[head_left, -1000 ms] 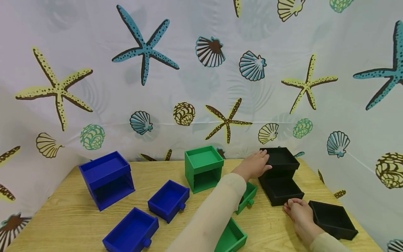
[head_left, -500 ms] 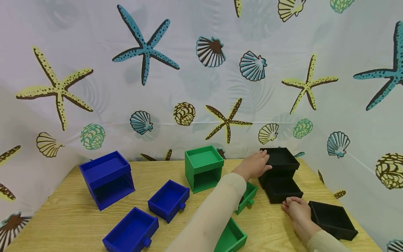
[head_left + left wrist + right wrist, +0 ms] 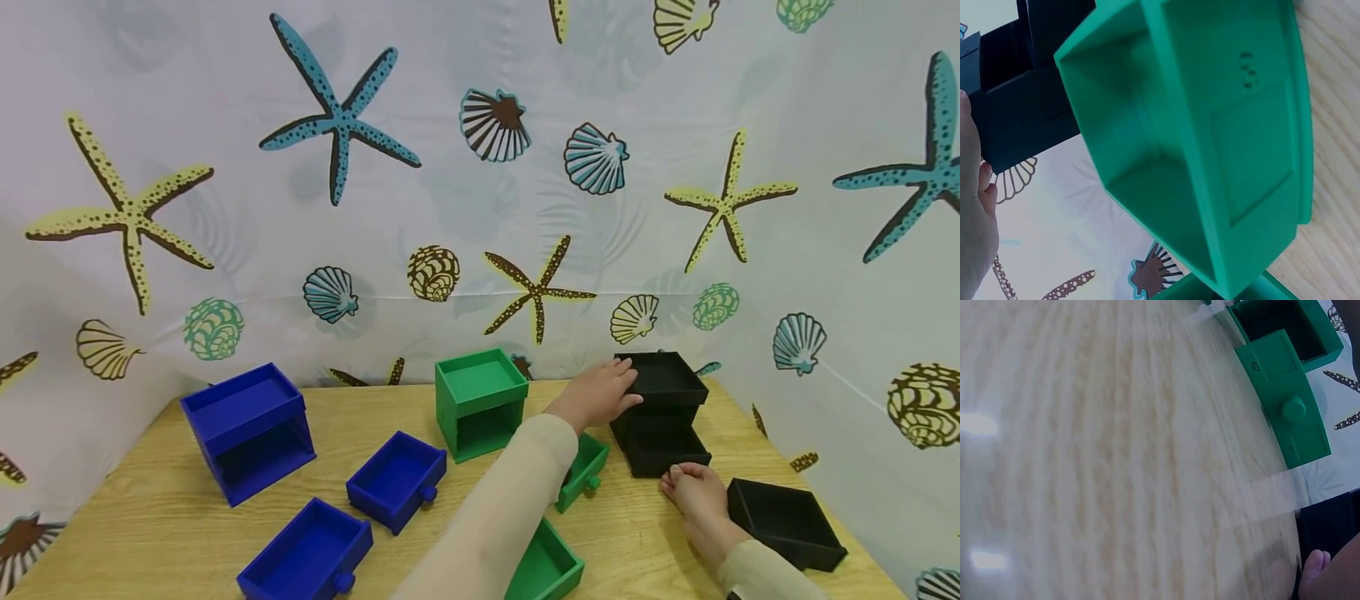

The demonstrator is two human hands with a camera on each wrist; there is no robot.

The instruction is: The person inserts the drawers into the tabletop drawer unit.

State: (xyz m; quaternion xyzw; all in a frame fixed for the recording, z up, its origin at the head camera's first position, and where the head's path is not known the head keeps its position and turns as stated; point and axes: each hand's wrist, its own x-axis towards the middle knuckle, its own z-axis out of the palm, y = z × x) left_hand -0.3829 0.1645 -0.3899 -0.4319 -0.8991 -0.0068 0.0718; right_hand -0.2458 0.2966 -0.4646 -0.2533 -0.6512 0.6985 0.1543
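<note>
A black cabinet stands at the right back of the table, a black drawer partly in its lower opening. My left hand rests on the cabinet's left side and upper edge, fingers fairly straight; the left wrist view catches it at the left border. Low at the drawer's front, my right hand pinches with curled fingers; any knob there is hidden by them. Another black drawer lies just right of that hand. Under my left forearm sit two green drawers, partly covered.
A green cabinet stands left of the black one, and a blue cabinet at the far left. Two blue drawers lie in front of them. A patterned cloth hangs behind the wooden table.
The black drawer has slid farther back into its cabinet, my right hand moving along with it. My left hand keeps its place on the cabinet. The head view has shifted slightly.
</note>
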